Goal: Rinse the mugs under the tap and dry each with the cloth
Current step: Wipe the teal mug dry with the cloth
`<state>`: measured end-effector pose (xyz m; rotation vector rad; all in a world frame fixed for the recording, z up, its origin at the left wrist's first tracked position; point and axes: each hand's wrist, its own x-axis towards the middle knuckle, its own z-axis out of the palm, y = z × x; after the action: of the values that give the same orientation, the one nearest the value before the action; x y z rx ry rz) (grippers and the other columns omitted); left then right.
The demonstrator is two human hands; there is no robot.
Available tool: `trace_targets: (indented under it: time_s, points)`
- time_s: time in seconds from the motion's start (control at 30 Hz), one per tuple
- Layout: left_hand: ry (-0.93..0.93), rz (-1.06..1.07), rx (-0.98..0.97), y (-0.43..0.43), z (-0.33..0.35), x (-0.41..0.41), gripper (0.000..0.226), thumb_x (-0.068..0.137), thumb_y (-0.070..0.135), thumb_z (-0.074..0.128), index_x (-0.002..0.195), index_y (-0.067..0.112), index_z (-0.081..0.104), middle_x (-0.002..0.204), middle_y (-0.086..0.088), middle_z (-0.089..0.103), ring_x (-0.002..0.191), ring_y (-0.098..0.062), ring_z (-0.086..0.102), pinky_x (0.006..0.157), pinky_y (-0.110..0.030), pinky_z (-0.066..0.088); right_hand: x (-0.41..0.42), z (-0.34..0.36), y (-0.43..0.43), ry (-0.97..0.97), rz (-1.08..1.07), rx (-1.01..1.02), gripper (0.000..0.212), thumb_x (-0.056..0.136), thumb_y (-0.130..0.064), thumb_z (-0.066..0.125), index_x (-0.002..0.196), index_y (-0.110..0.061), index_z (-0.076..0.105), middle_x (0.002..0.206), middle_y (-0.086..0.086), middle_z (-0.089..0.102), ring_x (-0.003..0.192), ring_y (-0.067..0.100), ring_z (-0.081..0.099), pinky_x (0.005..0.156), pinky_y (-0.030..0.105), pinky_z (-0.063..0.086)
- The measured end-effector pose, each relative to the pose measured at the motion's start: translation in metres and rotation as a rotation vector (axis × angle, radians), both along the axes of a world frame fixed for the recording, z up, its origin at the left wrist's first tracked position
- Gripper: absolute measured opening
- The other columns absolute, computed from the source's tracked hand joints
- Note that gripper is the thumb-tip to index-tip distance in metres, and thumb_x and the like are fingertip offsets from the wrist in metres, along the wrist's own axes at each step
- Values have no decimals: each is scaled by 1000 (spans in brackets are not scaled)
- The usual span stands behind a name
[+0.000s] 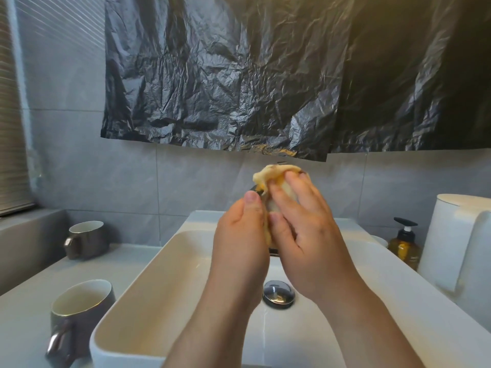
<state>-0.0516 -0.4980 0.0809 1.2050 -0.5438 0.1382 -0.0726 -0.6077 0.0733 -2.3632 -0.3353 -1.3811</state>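
Head camera: above the sink, my left hand is wrapped round a mug nearly hidden in the yellow cloth; my right hand clasps that cloth against it, fingers spread.

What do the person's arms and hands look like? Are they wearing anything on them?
The left hand and right hand are bare: no gloves, rings or watch show. The forearms are bare too, with no sleeve in view. Nails are short and unpainted.
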Motion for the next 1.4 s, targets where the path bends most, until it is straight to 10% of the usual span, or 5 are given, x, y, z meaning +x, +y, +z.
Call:
trace_targets:
  time_s: [0.5,0.67,1.1,1.2,1.4]
  points:
    - [99,17,-157,-5,-1,5,43,109,36,38,101,15,74,108,-20,76,109,-35,71,97,-54,53,0,-9,-1,-112,107,-21,36,97,-29,48,122,-19,72,143,-8,50,143,15,35,122,25,24]
    - [-26,45,-102,-3,-2,8,49,108,40,39,77,29,74,78,0,70,76,-18,60,79,-45,51,-4,-5,-1,43,55,119,52,101,-40,34,151,-30,39,161,-6,35,149,9,28,118,17,24]
    - [-323,-7,109,-7,-13,3,40,91,56,43,113,41,72,122,4,72,121,-17,64,102,-45,47,-6,0,-8,10,109,458,36,97,-56,37,133,-52,38,135,-20,49,123,-6,46,109,23,39]
    - [-197,-73,-43,-7,-12,2,33,99,47,48,96,34,79,102,2,78,98,-12,71,89,-37,53,-10,4,-9,183,196,634,47,90,-66,32,136,-54,32,109,-38,49,103,-14,53,94,21,46]
    - [-230,-24,-99,-2,-8,3,36,97,45,43,98,30,76,109,-6,77,103,-24,72,88,-42,53,-4,-3,4,188,197,457,66,90,-57,44,151,-52,19,131,-22,53,102,-11,55,84,5,40]
